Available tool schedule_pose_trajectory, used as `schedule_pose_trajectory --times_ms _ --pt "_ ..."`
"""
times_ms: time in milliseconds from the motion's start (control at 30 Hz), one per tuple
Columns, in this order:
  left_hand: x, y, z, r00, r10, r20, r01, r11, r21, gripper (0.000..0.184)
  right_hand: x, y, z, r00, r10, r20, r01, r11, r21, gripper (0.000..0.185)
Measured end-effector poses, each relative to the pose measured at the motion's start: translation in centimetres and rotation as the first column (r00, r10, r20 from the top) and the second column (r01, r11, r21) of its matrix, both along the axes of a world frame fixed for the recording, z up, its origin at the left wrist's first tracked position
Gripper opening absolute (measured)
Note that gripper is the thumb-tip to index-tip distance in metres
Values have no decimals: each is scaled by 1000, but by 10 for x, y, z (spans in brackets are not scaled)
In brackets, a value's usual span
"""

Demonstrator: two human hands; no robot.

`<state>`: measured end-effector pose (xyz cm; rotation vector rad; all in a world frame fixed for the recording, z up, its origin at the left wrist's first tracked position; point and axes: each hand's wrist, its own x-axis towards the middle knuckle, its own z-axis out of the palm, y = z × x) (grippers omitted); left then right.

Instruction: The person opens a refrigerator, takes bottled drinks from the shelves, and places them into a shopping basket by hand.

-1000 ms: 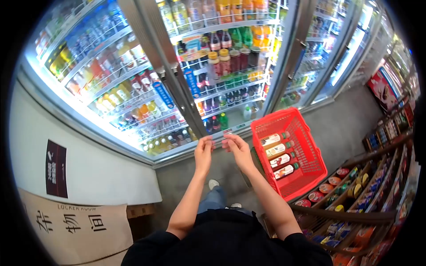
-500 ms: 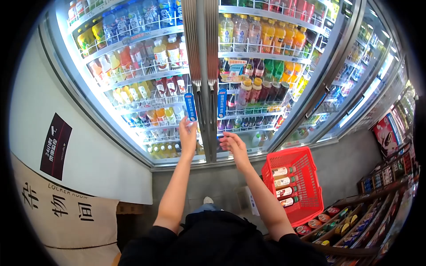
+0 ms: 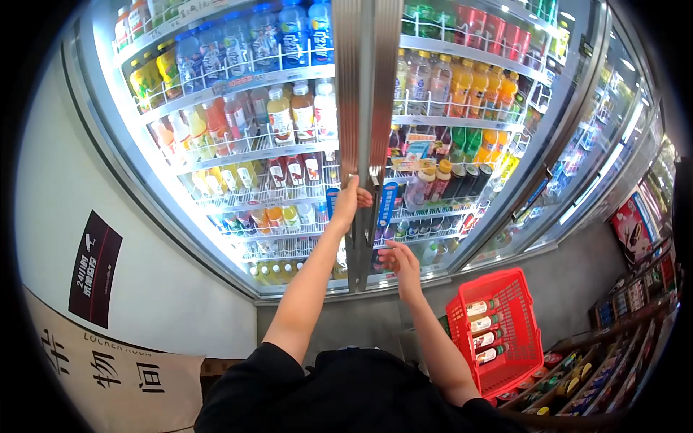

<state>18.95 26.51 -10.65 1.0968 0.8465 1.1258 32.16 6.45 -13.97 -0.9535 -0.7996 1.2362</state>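
Observation:
My left hand (image 3: 351, 202) is raised at the metal handle of the left cooler door (image 3: 348, 144), its fingers curled at the handle. Lower and to the right, my right hand (image 3: 401, 265) is held in the air before the right door, fingers apart and holding nothing. Behind the glass of both doors stand rows of drinks, among them blue-capped bottles (image 3: 294, 36) and orange bottles (image 3: 460, 86). A red basket (image 3: 533, 317) sits on the floor to the right with several bottles (image 3: 485, 337) lying in it.
A white wall panel with a dark sign (image 3: 95, 269) is on the left, above a beige curtain (image 3: 123, 386) with printed characters. Snack shelves (image 3: 570, 382) stand at the lower right. More cooler doors (image 3: 577, 151) continue to the right.
My left hand has risen to the left door's handle. My right hand has moved away from my left and its fingers have spread. The view has shifted, bringing the cooler doors closer.

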Motion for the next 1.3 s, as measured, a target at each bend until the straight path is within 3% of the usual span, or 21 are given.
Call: schedule_pose_trajectory --times_ms 133,233,267,367,533,667,833,1067,1167,1300 --pt "0 1 -4 999 40 -15 -40 999 -13 70 -20 -6 -8 998 -41 -48 40 999 -16 29" --pt "-7 3 -2 994 -96 56 96 995 -13 68 -27 -18 -6 1000 -19 21 20 999 -30 32" --pt "-6 0 -1 995 -78 70 79 997 -18 68 -28 -21 -4 999 -1 34 3 999 -36 32" --pt "8 -11 3 980 197 9 -197 980 -11 59 -31 -34 4 1000 -8 28 9 999 -32 34" --pt "5 5 -12 979 173 -108 -178 983 -41 67 -20 -72 24 997 63 39 -65 997 37 33" --pt "9 -3 -7 905 322 -278 -326 945 33 72 9 -112 24 996 66 54 -67 998 22 32" --pt "12 -4 -5 905 344 -249 -354 935 3 68 36 -132 12 1000 -10 -15 10 1000 -24 32" --pt "12 -50 0 886 393 -248 -414 910 -37 64 51 -121 15 999 44 -26 -45 998 -34 32" --pt "3 -83 -16 898 377 -228 -356 925 131 56 50 -118 17 997 75 -18 -75 997 -34 32" --pt "-10 -147 -5 940 338 -42 -338 941 1 58 45 -115 24 990 141 11 -141 990 -19 34"
